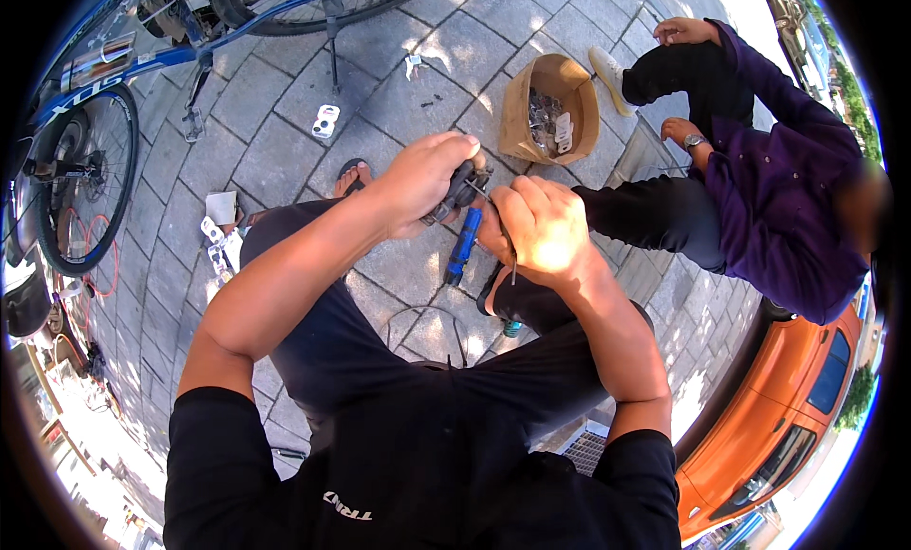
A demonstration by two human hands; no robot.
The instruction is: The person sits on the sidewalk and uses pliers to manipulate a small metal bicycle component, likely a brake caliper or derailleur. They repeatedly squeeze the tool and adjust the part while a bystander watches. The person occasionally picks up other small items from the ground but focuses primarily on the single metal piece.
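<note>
Part point(454, 197), dark and small, sits up between the hands, beyond the person's knees and above the grey paving point(275, 156). Left hand point(424, 182) pinches it, thumb along the top; exact shape partly hidden by the fingers. Right hand point(539, 229) is curled around a thin metal tool point(514, 265), one end poking out below the fist, the other meeting or nearly meeting the part; contact too small to tell.

Blue handle-like thing point(463, 246) shows just below, between the hands; cannot tell whether it is held or lies lower.

Cardboard box point(517, 113) stands open past the right hand, small loose pieces point(546, 118) inside. White pack point(325, 121) lies on the slabs, ahead and left. Blue bicycle point(228, 39) at upper left. Another person point(773, 199) in a purple shirt sits at right, near the box. Orange car point(759, 427) at lower right.
</note>
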